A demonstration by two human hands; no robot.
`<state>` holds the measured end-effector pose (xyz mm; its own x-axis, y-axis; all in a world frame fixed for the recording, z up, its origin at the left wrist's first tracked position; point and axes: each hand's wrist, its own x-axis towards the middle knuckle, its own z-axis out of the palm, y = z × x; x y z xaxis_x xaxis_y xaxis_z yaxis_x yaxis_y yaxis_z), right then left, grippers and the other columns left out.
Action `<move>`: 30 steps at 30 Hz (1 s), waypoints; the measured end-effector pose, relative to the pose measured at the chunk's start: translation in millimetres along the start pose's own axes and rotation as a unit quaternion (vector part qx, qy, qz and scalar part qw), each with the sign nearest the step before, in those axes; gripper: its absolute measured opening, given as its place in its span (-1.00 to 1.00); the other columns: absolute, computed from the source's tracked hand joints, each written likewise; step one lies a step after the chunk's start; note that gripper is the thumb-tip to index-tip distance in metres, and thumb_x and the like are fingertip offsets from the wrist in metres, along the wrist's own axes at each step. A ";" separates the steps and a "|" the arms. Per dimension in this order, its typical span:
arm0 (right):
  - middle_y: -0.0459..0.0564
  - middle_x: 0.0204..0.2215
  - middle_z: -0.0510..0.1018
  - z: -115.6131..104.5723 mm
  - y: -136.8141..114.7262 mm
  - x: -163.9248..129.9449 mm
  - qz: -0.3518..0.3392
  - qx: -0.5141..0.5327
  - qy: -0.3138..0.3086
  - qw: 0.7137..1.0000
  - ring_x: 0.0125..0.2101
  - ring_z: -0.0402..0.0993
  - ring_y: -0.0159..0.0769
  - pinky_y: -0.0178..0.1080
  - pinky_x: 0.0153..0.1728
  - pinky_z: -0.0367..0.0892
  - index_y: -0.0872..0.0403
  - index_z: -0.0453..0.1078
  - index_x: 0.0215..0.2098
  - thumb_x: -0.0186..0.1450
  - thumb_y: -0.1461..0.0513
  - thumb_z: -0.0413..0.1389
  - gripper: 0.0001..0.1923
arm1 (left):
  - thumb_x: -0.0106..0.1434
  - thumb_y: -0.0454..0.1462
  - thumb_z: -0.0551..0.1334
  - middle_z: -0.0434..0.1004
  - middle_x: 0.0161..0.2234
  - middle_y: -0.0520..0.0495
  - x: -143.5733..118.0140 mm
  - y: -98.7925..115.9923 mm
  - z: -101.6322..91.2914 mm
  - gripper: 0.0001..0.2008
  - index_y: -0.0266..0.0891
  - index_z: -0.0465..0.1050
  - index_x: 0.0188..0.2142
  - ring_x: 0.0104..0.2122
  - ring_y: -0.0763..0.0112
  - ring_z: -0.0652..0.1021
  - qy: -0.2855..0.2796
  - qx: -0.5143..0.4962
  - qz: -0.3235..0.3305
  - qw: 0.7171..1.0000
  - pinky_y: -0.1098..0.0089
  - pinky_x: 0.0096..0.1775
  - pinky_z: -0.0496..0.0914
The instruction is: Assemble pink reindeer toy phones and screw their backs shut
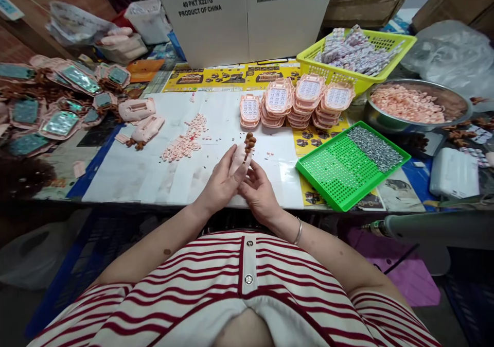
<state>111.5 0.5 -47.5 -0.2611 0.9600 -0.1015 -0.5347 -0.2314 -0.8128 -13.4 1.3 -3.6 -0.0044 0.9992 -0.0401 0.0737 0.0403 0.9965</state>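
Note:
A pale pink plastic toy casing (pixel 238 160) with brown knobbly parts (pixel 250 142) along its top edge is held up before me over the white work sheet. My left hand (pixel 219 185) is closed around its left side. My right hand (pixel 259 188) has its fingers curled against the casing's lower right side. The fingertips partly overlap, so the underside of the casing is hidden. Left of my hands lies a loose spread of small pink pieces (pixel 185 143). Two more pink casings (pixel 144 120) rest beyond them. Stacked pink keypad panels (pixel 278 97) stand ahead to the right.
A green perforated tray (pixel 328 169) holds many screws (pixel 374 146). Behind it are a metal bowl (pixel 420 125) of pink parts and a yellow basket (pixel 393 37) of patterned pieces. Casings with shiny panels (pixel 77 79) pile up at left. A large carton (pixel 247 22) stands at the back.

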 end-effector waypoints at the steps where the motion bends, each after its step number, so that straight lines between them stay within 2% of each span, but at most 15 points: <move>1: -0.02 0.14 0.49 -1.0 0.7 0.1 -0.005 -0.003 0.002 1.000 0.04 0.51 -0.26 -0.13 0.14 0.44 -0.16 0.33 0.19 0.03 0.11 0.47 -0.21 | 0.29 0.04 0.34 0.18 0.43 -0.20 -0.6 -1.8 2.1 -0.24 -0.14 0.22 0.38 0.43 0.07 0.17 -0.006 -0.022 -0.012 1.000 0.17 0.39 0.06; 4: -0.03 0.17 0.47 -3.0 0.6 -0.7 -0.003 -0.002 0.005 1.000 0.00 0.52 -0.28 -0.13 0.12 0.45 -0.15 0.34 0.18 0.01 0.11 0.48 -0.20 | 0.35 0.03 0.28 0.02 0.49 -0.09 -2.0 -7.9 6.5 -0.25 -0.01 0.09 0.43 0.45 0.15 0.12 -0.035 -0.099 -0.050 0.993 0.20 0.38 0.11; 6: -0.04 0.12 0.51 -2.9 -0.4 -1.4 0.007 0.002 -0.002 1.000 0.01 0.53 -0.28 -0.12 0.15 0.43 -0.14 0.34 0.18 0.00 0.12 0.49 -0.18 | 0.37 0.04 0.26 -0.05 0.51 -0.05 -2.8 -10.2 7.2 -0.23 0.04 0.00 0.46 0.46 0.18 0.10 -0.057 -0.128 -0.059 0.988 0.19 0.38 0.11; 11: -0.06 0.02 0.62 -1.9 -4.4 -2.9 0.018 0.010 -0.021 1.000 0.06 0.53 -0.25 -0.11 0.22 0.38 -0.13 0.36 0.17 -0.01 0.12 0.49 -0.19 | 0.40 0.02 0.22 -0.05 0.51 -0.04 -5.2 -7.8 2.3 -0.25 0.02 -0.01 0.48 0.48 0.22 0.01 -0.069 -0.081 -0.033 0.994 0.19 0.43 -0.06; 13: -0.08 -0.02 0.64 -4.0 -6.6 -4.6 0.027 0.024 -0.024 0.999 0.00 0.55 -0.27 -0.14 0.15 0.42 -0.13 0.39 0.13 0.00 0.13 0.49 -0.25 | 0.42 0.02 0.20 0.02 0.49 -0.04 -4.9 -5.3 -1.8 -0.31 0.00 0.08 0.45 0.47 0.22 0.06 -0.068 -0.079 -0.026 0.994 0.20 0.43 -0.05; 15: -0.13 -0.10 0.64 -8.1 -9.2 -7.1 0.046 0.035 -0.048 0.997 -0.09 0.56 -0.31 -0.20 0.06 0.45 -0.12 0.43 0.07 0.02 0.11 0.48 -0.33 | 0.38 -0.01 0.26 0.18 0.44 -0.07 -3.4 -3.1 -6.9 -0.36 -0.02 0.22 0.39 0.42 0.19 0.20 -0.067 -0.126 -0.031 0.989 0.21 0.39 0.07; 18: -0.14 -0.22 0.59 -15.2 -14.0 -10.9 0.077 0.014 -0.152 0.985 -0.20 0.52 -0.35 -0.25 -0.04 0.45 -0.03 0.49 -0.06 0.02 0.04 0.47 -0.45 | 0.18 0.00 0.44 0.49 0.24 -0.20 -0.4 -2.4 -14.4 -0.36 -0.16 0.48 0.20 0.23 0.05 0.48 -0.098 -0.248 -0.080 0.961 0.17 0.21 0.38; 20: -0.11 -0.24 0.56 -17.5 -18.9 -12.7 0.079 -0.037 -0.223 0.971 -0.21 0.50 -0.33 -0.23 -0.05 0.45 0.04 0.49 -0.12 0.04 -0.05 0.44 -0.45 | 0.04 0.03 0.51 0.62 0.07 -0.29 0.8 -4.2 -16.9 -0.39 -0.29 0.61 0.00 0.02 0.00 0.62 -0.129 -0.302 -0.127 0.936 0.16 0.02 0.52; 22: -0.02 -0.16 0.57 -16.4 -25.0 -14.5 0.043 -0.125 -0.243 0.961 -0.13 0.50 -0.25 -0.15 0.01 0.43 0.07 0.45 -0.06 0.17 -0.16 0.31 -0.42 | -0.02 0.02 0.54 0.68 -0.07 -0.30 1.4 -6.4 -15.5 -0.44 -0.36 0.65 -0.15 -0.19 0.10 0.66 -0.119 -0.327 -0.157 0.924 0.22 -0.14 0.56; 25: 0.15 0.03 0.54 -10.6 -33.2 -19.3 -0.040 -0.320 -0.161 0.933 0.00 0.49 -0.10 -0.02 0.08 0.40 0.08 0.30 0.16 0.34 -0.19 0.09 -0.35 | -0.05 -0.08 0.57 0.70 -0.23 -0.20 1.3 -6.8 -7.4 -0.52 -0.36 0.66 -0.21 -0.34 0.28 0.64 -0.043 -0.333 -0.153 0.929 0.33 -0.24 0.54; 27: 0.21 -0.03 0.57 -8.0 -35.4 -23.6 -0.061 -0.433 -0.100 0.894 -0.10 0.54 -0.08 -0.01 -0.06 0.44 0.10 0.25 0.15 0.41 -0.16 -0.01 -0.41 | -0.09 -0.14 0.59 0.70 -0.25 -0.15 -0.1 -4.6 -1.6 -0.57 -0.33 0.67 -0.25 -0.32 0.29 0.64 -0.011 -0.335 -0.139 0.932 0.35 -0.22 0.53; 30: 0.17 -0.21 0.63 -9.8 -35.0 -28.1 -0.096 -0.525 -0.103 0.840 -0.31 0.57 -0.12 -0.09 -0.28 0.43 0.09 0.27 0.04 0.47 -0.09 -0.11 -0.53 | -0.19 -0.21 0.62 0.69 -0.20 -0.14 -4.2 -0.4 2.2 -0.58 -0.29 0.66 -0.31 -0.21 0.25 0.64 0.008 -0.338 -0.110 0.935 0.34 -0.13 0.52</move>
<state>145.5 -16.9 -21.8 -0.4421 0.8911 0.1021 0.3913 0.2941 -0.8720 -11.2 -2.9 -4.0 0.0385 0.9663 -0.2543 -0.5770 0.2293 0.7839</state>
